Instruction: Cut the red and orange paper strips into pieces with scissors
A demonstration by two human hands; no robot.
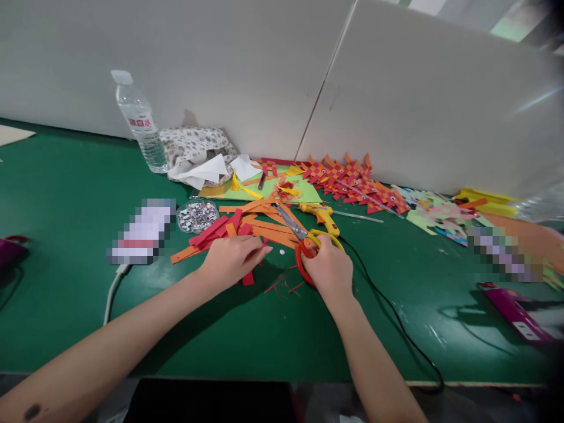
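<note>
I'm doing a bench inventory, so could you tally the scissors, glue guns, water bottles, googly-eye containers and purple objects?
Scissors: 1
Glue gun: 1
Water bottle: 1
Googly-eye container: 1
Purple objects, one at each side: 2
Total: 6

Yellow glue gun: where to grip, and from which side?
Probably take the glue gun by its handle, from the right: the handle slants toward the camera, the nozzle points left, and the scissors crowd the near side.
</note>
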